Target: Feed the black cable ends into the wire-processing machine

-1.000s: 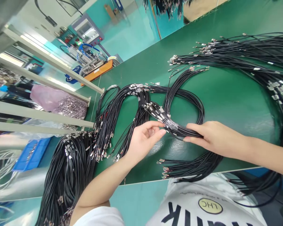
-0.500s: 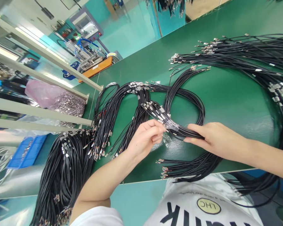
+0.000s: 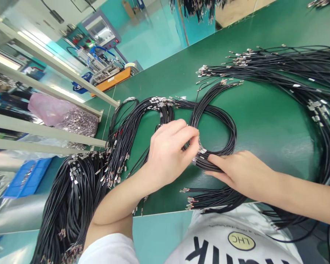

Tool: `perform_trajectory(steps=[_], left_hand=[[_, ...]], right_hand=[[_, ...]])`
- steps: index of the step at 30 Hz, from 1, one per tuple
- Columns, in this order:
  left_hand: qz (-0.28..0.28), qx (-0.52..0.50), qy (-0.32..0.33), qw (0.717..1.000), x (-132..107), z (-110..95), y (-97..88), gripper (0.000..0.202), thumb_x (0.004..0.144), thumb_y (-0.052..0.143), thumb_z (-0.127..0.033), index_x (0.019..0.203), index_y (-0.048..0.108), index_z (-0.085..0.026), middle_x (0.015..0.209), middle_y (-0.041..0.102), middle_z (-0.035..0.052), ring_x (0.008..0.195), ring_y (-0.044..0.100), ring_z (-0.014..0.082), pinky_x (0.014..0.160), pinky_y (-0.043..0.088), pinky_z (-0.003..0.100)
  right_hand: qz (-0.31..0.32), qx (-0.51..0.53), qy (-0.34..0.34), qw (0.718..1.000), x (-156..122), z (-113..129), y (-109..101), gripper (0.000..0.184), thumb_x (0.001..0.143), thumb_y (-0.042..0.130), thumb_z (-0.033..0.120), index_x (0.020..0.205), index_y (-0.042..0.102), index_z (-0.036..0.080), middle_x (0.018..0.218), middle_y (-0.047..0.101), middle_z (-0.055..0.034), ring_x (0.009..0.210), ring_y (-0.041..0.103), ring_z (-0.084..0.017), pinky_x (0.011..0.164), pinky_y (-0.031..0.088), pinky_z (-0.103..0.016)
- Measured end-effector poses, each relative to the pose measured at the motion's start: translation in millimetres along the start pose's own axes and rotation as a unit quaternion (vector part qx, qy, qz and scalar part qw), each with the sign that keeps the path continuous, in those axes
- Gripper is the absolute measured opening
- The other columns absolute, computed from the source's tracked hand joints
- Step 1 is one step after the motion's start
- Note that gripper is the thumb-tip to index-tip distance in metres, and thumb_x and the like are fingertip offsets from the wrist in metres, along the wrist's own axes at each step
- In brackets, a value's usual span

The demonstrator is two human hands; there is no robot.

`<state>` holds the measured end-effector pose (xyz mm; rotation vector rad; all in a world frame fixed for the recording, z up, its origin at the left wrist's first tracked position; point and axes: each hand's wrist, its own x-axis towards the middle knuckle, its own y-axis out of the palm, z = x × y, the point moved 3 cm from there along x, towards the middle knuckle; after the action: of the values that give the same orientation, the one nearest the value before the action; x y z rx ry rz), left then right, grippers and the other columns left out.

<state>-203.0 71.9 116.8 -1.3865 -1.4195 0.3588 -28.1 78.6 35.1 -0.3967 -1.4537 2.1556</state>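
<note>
Black cable bundle (image 3: 209, 162) over the green bench (image 3: 275, 135), clamped in the right hand (image 3: 244, 174).
I judge it pliant, best gripped round all strands; left hand (image 3: 170, 152) pinches close, on what I cannot tell.

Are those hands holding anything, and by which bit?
The right hand holds a bundle of black cables, just beside its clear tape. The left hand is at that tape; whether it grips anything can't be told.

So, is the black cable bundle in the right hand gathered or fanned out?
Gathered at the right hand, where strands of the black cable bundle lie close together; cannot tell behind the left hand.
</note>
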Motion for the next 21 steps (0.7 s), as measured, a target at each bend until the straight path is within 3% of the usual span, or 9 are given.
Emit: perform_trajectory(steps=[2,6,8,10,11,14,16,19,21], left_hand=[[-0.001,-0.002,-0.022,1.0,4,6,-3.2,0.013,0.085,0.063,-0.015,0.094,0.07,-0.02,0.072,0.056,-0.0004,0.069,0.05,0.0121,0.064,0.041,0.027],[-0.123,-0.124,-0.114,0.978,-26,19,-15.1,0.005,0.085,0.065,-0.019,0.087,0.069,-0.022,0.078,0.061,0.0019,0.074,0.054,0.0145,0.068,0.042,0.028],[-0.033,-0.221,-0.202,0.954,-47,25,-2.4,0.013,0.087,0.064,-0.021,0.074,0.068,-0.02,0.073,0.06,0.0023,0.07,0.054,0.0139,0.064,0.041,0.027],[0.086,-0.335,-0.31,0.885,-62,29,20.7,0.009,0.08,0.073,-0.023,0.088,0.071,-0.02,0.076,0.061,0.0017,0.067,0.053,0.012,0.062,0.04,0.025],[0.109,-0.402,-0.35,0.839,-66,30,32.4,0.031,0.075,0.078,-0.023,0.105,0.069,-0.024,0.079,0.061,0.0009,0.068,0.052,0.0112,0.064,0.041,0.024],[0.117,-0.569,-0.385,0.717,-59,32,61.8,0.088,0.064,0.086,-0.023,0.14,0.045,-0.034,0.089,0.062,-0.0006,0.07,0.054,0.0103,0.067,0.043,0.024],[0.124,-0.617,-0.375,0.681,-52,37,73.6,0.078,0.062,0.087,-0.026,0.132,0.053,-0.029,0.088,0.061,0.0003,0.065,0.051,0.0089,0.06,0.04,0.023],[0.122,-0.599,-0.373,0.698,-53,45,76.3,0.034,0.069,0.083,-0.031,0.095,0.068,-0.016,0.072,0.057,-0.0002,0.055,0.043,0.0065,0.053,0.035,0.023],[0.103,-0.533,-0.366,0.756,-60,48,65.2,0.02,0.075,0.079,-0.029,0.084,0.067,-0.015,0.068,0.056,-0.0002,0.056,0.045,0.0076,0.054,0.036,0.024]], right_hand=[[0.0,0.002,0.001,1.0,-1,0,-1,0.018,0.1,0.047,0.04,0.095,0.052,0.023,0.069,0.069,0.0022,0.054,0.065,-0.019,0.049,0.02,-0.029],[0.005,0.018,0.017,1.0,-6,-13,-3,0.021,0.101,0.044,0.042,0.097,0.053,0.022,0.067,0.069,0.0016,0.054,0.066,-0.019,0.049,0.021,-0.029],[0.006,0.029,0.016,0.999,-8,-19,-4,0.022,0.101,0.044,0.042,0.098,0.053,0.022,0.067,0.069,0.0012,0.054,0.066,-0.02,0.05,0.021,-0.029],[0.006,0.038,0.012,0.999,-7,-21,-3,0.023,0.101,0.044,0.043,0.1,0.054,0.023,0.067,0.07,0.0011,0.054,0.066,-0.019,0.05,0.021,-0.029],[0.006,0.042,0.009,0.999,-7,-21,-3,0.023,0.101,0.044,0.043,0.101,0.055,0.023,0.067,0.07,0.0011,0.053,0.066,-0.019,0.05,0.021,-0.028],[0.002,0.049,0.003,0.999,-5,-19,-2,0.022,0.101,0.044,0.041,0.104,0.055,0.023,0.068,0.07,0.0009,0.054,0.066,-0.019,0.05,0.022,-0.028],[0.0,0.053,0.005,0.999,-5,-20,-2,0.021,0.101,0.044,0.041,0.105,0.054,0.023,0.069,0.071,0.001,0.054,0.066,-0.019,0.05,0.023,-0.028],[0.001,0.057,0.012,0.998,-7,-24,-3,0.021,0.101,0.045,0.041,0.107,0.053,0.023,0.068,0.07,0.0015,0.054,0.066,-0.019,0.051,0.025,-0.028],[0.002,0.056,0.023,0.998,-8,-29,-2,0.021,0.101,0.044,0.042,0.106,0.054,0.024,0.067,0.069,0.0019,0.055,0.066,-0.019,0.051,0.025,-0.028]])
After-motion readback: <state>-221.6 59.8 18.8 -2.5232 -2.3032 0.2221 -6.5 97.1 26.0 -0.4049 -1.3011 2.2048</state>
